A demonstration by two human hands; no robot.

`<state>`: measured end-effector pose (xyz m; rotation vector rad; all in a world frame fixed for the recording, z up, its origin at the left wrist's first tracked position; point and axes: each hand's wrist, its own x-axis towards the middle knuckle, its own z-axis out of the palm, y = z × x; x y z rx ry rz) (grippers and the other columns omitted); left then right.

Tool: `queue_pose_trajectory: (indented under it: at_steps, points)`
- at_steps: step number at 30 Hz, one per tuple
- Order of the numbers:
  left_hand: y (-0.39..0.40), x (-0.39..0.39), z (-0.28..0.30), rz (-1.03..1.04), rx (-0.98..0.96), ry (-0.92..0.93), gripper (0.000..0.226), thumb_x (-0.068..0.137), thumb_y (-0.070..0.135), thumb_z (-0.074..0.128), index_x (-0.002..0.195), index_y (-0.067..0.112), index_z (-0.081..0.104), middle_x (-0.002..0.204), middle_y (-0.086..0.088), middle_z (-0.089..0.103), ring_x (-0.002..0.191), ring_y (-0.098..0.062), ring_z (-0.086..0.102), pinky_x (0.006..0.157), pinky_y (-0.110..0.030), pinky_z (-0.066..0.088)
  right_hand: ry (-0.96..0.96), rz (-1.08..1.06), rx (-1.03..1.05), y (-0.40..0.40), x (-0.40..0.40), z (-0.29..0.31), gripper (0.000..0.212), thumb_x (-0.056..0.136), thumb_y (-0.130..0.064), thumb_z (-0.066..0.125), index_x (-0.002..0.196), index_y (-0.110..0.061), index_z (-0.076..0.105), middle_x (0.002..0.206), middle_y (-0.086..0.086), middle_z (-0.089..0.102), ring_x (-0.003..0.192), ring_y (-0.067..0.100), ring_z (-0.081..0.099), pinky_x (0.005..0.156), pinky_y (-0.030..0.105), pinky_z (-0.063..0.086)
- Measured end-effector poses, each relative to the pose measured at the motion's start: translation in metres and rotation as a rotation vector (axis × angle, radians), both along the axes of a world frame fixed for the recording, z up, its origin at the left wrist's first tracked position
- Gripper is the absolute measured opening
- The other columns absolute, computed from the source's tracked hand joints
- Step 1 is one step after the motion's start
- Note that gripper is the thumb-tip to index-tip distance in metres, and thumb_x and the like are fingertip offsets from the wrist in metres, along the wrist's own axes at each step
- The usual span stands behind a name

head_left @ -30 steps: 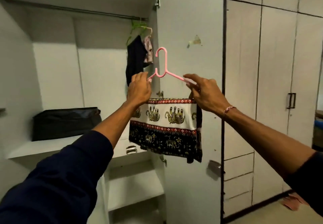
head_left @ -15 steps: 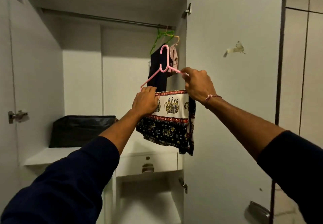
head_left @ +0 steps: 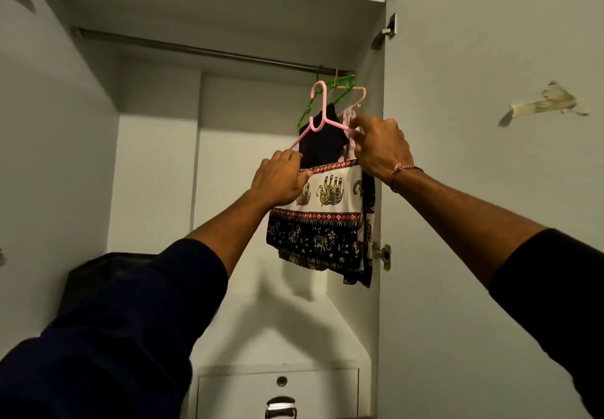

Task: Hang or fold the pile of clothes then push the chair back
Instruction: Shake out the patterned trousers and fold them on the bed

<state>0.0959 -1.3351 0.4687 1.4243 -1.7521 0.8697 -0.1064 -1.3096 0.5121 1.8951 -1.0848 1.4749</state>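
Note:
A pink hanger [head_left: 317, 114] carries a folded elephant-print cloth [head_left: 322, 219], white, red and black. My left hand [head_left: 280, 178] grips the hanger's left end at the cloth's top edge. My right hand [head_left: 380, 145] pinches the hanger's right arm. The hanger is held up inside the open wardrobe, its hook just below the metal rail [head_left: 202, 51] and apart from it. A dark garment [head_left: 322, 144] on a green hanger [head_left: 340, 87] and a pinkish one hang on the rail just behind.
The open wardrobe door [head_left: 483, 189] stands close on the right, with a torn sticker. A black bag [head_left: 98, 274] lies on the shelf at lower left. A drawer with a metal handle [head_left: 281, 405] sits below. No chair is in view.
Both hands have lifted the hanger with the cloth up and into the wardrobe, nearer the rail. My view has tilted upward and moved closer.

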Motion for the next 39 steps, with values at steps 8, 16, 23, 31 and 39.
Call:
queue_pose_trajectory:
  at_steps: [8,16,23,31,39]
  points:
    - [-0.089,0.034,0.05,0.012,-0.054,-0.042,0.054,0.102,0.047,0.045,0.141,0.011,0.043,0.143,-0.011,0.05,0.125,-0.032,0.051,0.1,-0.05,0.046,-0.022,-0.036,-0.043,-0.095,0.041,0.048,0.022,0.098,-0.016,0.063,0.118,-0.01,0.07,0.106,0.012,0.07,0.082,0.016,0.055,0.071,0.028,0.048]
    - [-0.173,0.074,0.112,-0.043,-0.154,-0.157,0.053,0.101,0.048,0.045,0.14,0.012,0.042,0.143,-0.011,0.05,0.124,-0.027,0.053,0.101,-0.051,0.047,-0.028,-0.129,-0.153,-0.167,0.08,0.116,0.018,0.097,-0.02,0.064,0.113,-0.015,0.072,0.098,0.007,0.069,0.08,0.019,0.06,0.069,0.034,0.056]
    - [-0.23,0.09,0.153,-0.067,-0.198,-0.194,0.055,0.102,0.046,0.046,0.144,0.012,0.039,0.145,-0.011,0.048,0.127,-0.028,0.051,0.104,-0.051,0.045,-0.008,-0.231,-0.202,-0.213,0.093,0.166,0.018,0.098,-0.023,0.062,0.112,-0.017,0.072,0.093,0.005,0.067,0.077,0.02,0.059,0.058,0.027,0.045]
    - [-0.299,0.102,0.19,-0.119,-0.249,-0.096,0.056,0.101,0.045,0.049,0.144,0.01,0.039,0.144,-0.011,0.049,0.128,-0.027,0.05,0.106,-0.05,0.044,-0.031,-0.306,-0.26,-0.274,0.1,0.204,0.018,0.1,-0.021,0.058,0.112,-0.016,0.071,0.098,0.01,0.066,0.08,0.023,0.058,0.063,0.031,0.045]
    - [-0.355,0.103,0.235,-0.1,-0.277,-0.097,0.051,0.101,0.042,0.05,0.141,0.011,0.042,0.142,-0.01,0.051,0.127,-0.026,0.05,0.103,-0.046,0.043,-0.044,-0.286,-0.231,-0.318,0.097,0.252,0.015,0.094,-0.024,0.068,0.104,-0.015,0.075,0.095,0.009,0.069,0.083,0.026,0.065,0.071,0.038,0.058]
